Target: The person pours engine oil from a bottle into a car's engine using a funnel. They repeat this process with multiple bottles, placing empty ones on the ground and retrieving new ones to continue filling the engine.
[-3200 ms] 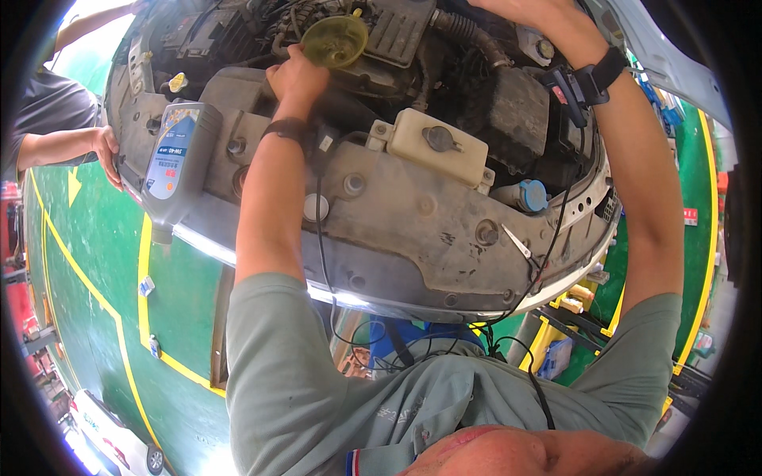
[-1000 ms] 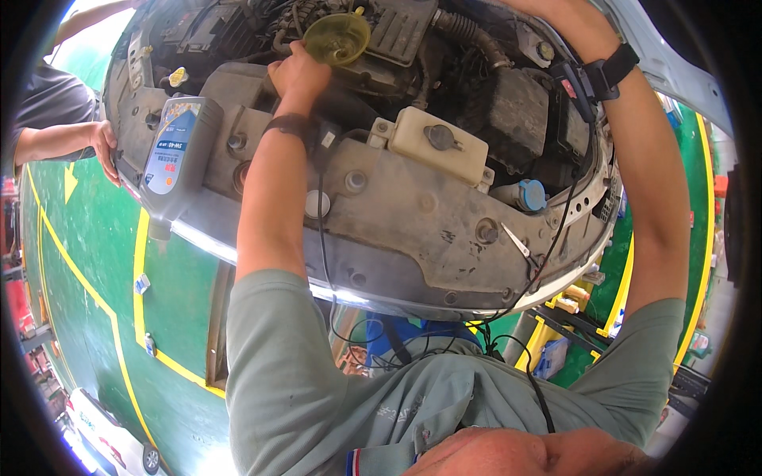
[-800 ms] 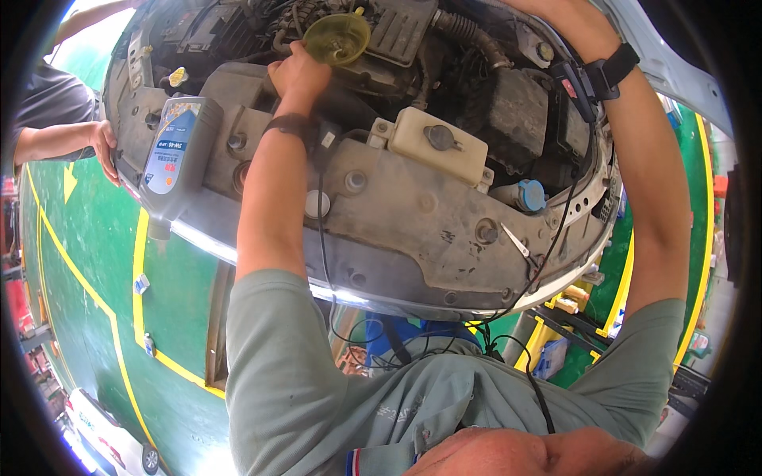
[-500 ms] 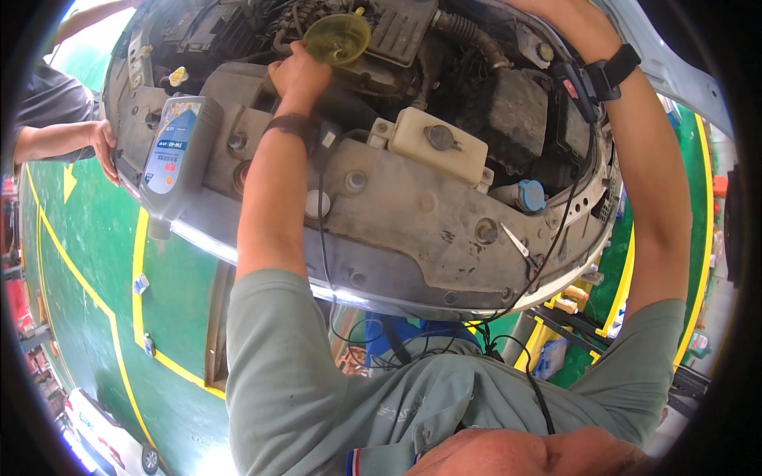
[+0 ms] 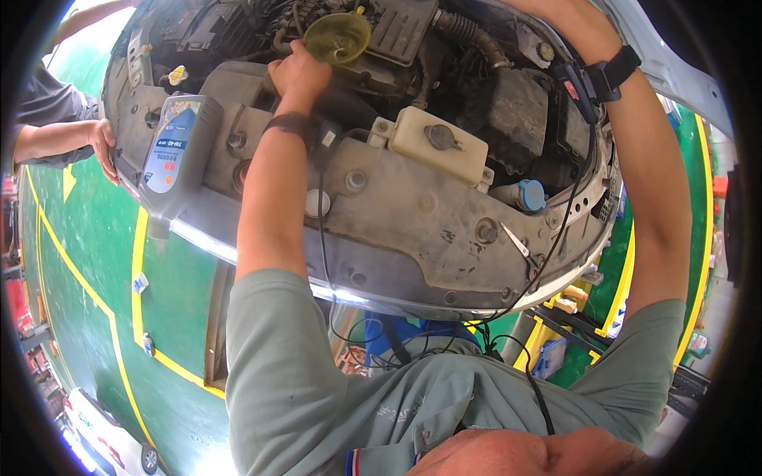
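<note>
My left hand (image 5: 302, 75) is closed at the near-left rim of a yellow see-through funnel (image 5: 343, 49), which stands over the engine. A little fluid or residue shows in its bowl. My right hand (image 5: 567, 22) reaches past the top edge at the right; its fingers are cut off from sight, so whether it holds anything is hidden. A grey oil bottle (image 5: 178, 151) with a blue label lies on the front panel, left of my left forearm. A round white cap (image 5: 317, 204) sits by that forearm.
Scissors (image 5: 520, 244) lie on the right of the front panel (image 5: 397, 230). A cream reservoir (image 5: 440, 147) and a blue cap (image 5: 531, 195) are in the bay. Black cables (image 5: 324, 238) hang from my wrists. Another person's hand (image 5: 103, 147) rests at the car's left edge.
</note>
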A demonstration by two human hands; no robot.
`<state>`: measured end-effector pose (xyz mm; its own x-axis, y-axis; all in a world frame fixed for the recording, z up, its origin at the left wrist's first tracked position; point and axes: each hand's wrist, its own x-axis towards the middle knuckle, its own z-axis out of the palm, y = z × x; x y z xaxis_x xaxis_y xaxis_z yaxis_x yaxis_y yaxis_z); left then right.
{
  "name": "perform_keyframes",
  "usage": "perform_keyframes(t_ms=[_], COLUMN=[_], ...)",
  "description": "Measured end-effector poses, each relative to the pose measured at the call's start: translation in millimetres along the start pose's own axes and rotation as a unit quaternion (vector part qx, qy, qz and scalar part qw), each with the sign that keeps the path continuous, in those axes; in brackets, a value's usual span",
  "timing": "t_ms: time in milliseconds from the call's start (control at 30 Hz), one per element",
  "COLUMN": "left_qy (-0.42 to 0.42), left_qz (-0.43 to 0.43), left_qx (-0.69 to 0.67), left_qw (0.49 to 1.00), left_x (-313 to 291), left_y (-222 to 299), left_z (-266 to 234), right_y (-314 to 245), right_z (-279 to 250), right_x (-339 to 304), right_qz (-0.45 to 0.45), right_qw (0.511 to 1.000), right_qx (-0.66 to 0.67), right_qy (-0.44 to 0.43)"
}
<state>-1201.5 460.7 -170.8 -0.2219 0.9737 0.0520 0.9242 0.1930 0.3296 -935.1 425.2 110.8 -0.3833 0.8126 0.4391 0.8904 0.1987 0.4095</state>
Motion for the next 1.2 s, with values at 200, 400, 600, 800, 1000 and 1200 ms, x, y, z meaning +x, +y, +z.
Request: perform_keyframes(t_ms=[200,400,600,800,1000,1200], left_qy=[-0.003,0.014,-0.009,-0.008,-0.009,-0.016], left_qz=[0.020,-0.002,-0.003,-0.006,-0.006,-0.020], left_qx=[-0.014,0.003,0.009,0.000,0.006,0.003], left_qw=[1.000,1.000,1.000,1.000,1.000,1.000], left_x=[5.0,0.3,0.1,-0.1,-0.9,5.6], left_y=[19.1,-1.8,2.0,2.2,3.5,-2.7], left_z=[2.3,2.6,-1.5,-1.7,-2.5,3.9], right_y=[10.9,-1.7,-1.5,-2.5,-2.6,-5.2], right_z=[-6.8,7.4,9.0,7.3,10.6,9.6], right_x=[-0.2,0.0,-0.4,0.0,-0.1,0.4], right_qz=[0.013,-0.016,-0.015,-0.019,-0.021,-0.018], right_qw=[0.999,1.000,1.000,1.000,1.000,1.000], right_qx=[-0.029,-0.018,-0.015,-0.012,-0.012,-0.024], right_qy=[-0.019,0.013,0.017,0.014,0.012,0.005])
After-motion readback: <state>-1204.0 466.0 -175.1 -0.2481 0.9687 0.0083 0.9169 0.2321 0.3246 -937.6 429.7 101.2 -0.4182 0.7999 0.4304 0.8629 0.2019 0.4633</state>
